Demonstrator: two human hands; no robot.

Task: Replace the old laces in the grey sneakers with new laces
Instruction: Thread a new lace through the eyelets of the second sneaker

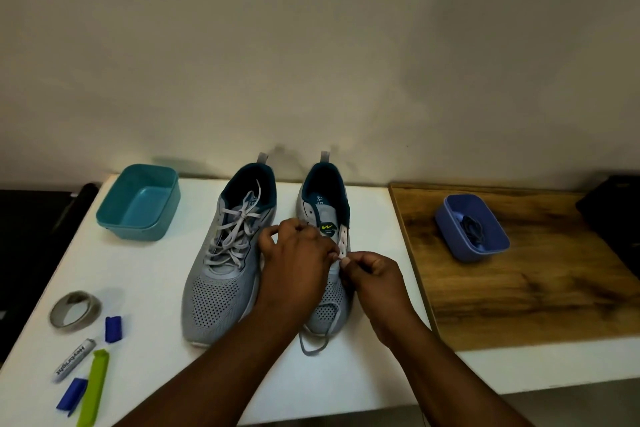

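Two grey sneakers with teal lining stand side by side on the white table. The left sneaker (225, 263) still has its grey laces tied. Over the right sneaker (323, 204), my left hand (294, 253) rests on the eyelet area with its fingers pinched. My right hand (372, 270) pinches the grey lace at the right eyelet strip. A loop of that grey lace (315, 343) trails past the toe onto the table. Dark blue laces (471, 227) lie in the blue tub (491, 243) on the right.
An empty teal tub (138, 204) sits at the back left. At the front left lie a tape roll (74, 310), a white marker (74, 359), a green clip (93, 388) and two blue pieces. A wooden board (536, 288) covers the table's right side.
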